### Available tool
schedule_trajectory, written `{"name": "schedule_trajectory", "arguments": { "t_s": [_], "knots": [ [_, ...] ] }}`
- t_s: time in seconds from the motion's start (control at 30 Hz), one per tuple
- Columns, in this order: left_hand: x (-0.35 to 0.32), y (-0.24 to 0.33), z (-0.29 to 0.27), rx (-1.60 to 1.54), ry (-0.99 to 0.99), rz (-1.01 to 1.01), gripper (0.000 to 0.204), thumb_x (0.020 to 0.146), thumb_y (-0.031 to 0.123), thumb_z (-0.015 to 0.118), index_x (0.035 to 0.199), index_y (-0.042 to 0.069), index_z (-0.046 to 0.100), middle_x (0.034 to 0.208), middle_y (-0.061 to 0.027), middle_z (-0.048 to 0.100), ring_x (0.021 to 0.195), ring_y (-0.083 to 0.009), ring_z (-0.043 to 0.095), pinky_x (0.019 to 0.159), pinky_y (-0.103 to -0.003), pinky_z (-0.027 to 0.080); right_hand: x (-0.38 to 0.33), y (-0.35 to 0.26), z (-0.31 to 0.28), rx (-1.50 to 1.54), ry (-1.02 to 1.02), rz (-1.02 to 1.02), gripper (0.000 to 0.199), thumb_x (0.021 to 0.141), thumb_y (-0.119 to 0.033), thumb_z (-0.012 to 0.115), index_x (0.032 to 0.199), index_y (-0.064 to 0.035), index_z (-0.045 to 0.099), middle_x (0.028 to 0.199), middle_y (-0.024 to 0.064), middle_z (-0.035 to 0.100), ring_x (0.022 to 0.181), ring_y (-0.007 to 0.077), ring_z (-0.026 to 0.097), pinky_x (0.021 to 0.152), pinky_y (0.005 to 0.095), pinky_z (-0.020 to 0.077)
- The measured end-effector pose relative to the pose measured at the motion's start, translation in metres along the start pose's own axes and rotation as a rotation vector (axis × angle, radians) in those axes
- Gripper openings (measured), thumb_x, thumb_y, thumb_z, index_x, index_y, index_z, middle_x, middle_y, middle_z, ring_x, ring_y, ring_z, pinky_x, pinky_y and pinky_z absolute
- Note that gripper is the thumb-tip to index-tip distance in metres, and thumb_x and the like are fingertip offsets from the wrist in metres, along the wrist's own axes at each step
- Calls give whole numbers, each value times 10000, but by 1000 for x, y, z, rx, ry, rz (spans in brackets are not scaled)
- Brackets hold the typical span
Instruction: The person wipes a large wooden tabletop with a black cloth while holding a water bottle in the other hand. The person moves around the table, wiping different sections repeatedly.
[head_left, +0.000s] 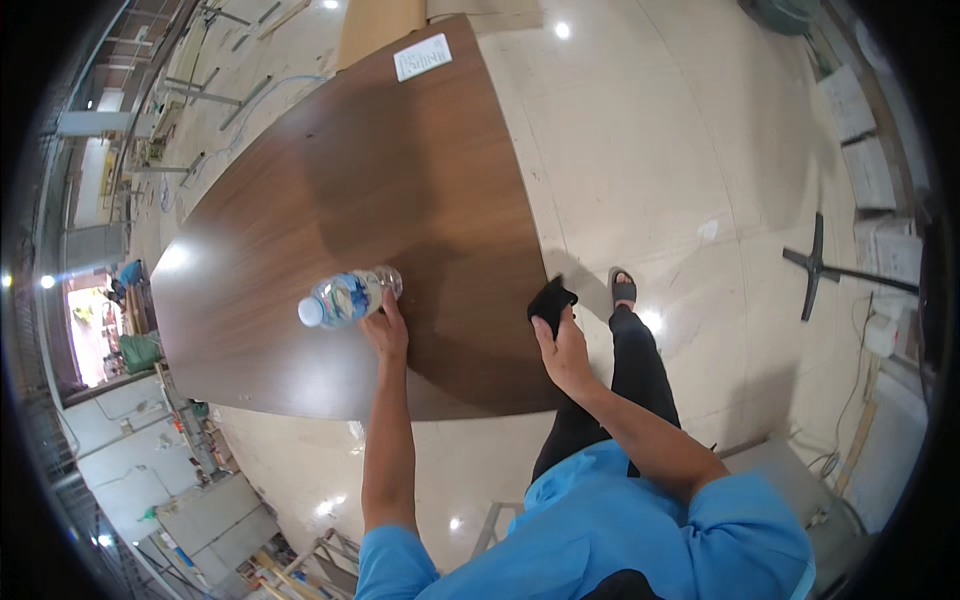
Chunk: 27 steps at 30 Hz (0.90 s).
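Note:
My left hand (387, 325) is closed round the lower part of a clear plastic bottle (348, 298) with a white cap and a printed label. The bottle is tilted over a dark brown wooden tabletop (250, 260), its cap toward the left. Whether the bottle touches the wood I cannot tell. Near the table's right edge, my right hand (564, 355) grips a bunched black cloth (550, 302), fingers partly hidden by it. On the far end of the table lies a white sheet with writing (423, 58).
A black star-shaped metal base (815, 266) rests on the tiled floor (690, 130) at right. White boxes (868, 172) line the right wall. Metal frames (215, 95) and a pale blue hose (262, 92) lie beyond the table's left edge. My sandalled foot (624, 288) is beside the table.

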<state>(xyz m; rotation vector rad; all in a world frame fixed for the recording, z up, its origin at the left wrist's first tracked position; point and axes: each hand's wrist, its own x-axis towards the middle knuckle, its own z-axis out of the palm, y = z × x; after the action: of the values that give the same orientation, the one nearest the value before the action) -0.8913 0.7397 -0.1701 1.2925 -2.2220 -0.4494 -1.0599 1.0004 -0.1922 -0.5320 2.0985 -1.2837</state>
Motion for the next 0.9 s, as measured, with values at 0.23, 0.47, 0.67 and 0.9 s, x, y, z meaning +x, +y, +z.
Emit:
{"name": "schedule_trajectory", "arguments": {
  "t_s": [0.23,0.47,0.67,0.9],
  "knots": [
    [-13,-5,13,-88,59,-100,506,1019,368,581,1282,-63,604,1285,-251,643,1216,-392,593,1073,-460,411,401,-114,17,83,34,-234,664,1016,-496,477,1331,88,467,1235,343,623,1168,522,584,999,520,471],
    [-31,8,21,152,232,-500,624,1043,463,515,1325,-92,566,1320,-268,617,1253,-396,570,1084,-483,394,355,-133,-6,208,-113,-72,779,1073,-461,380,1563,94,139,1577,369,262,1443,478,343,1181,474,313],
    [-31,15,36,258,354,-397,445,1045,338,565,1176,-78,658,1203,-273,669,1093,-406,628,955,-491,459,208,-59,-14,124,-233,-147,520,1076,-244,427,1457,100,345,1321,349,546,1222,502,548,1042,494,431],
    [-19,45,37,236,348,-435,362,1025,241,575,1090,-101,675,1109,-268,699,1022,-465,647,935,-514,469,568,-148,10,-143,-82,-205,588,1051,-451,396,1286,72,526,1204,372,622,1145,534,588,972,558,465]
  ]
}}
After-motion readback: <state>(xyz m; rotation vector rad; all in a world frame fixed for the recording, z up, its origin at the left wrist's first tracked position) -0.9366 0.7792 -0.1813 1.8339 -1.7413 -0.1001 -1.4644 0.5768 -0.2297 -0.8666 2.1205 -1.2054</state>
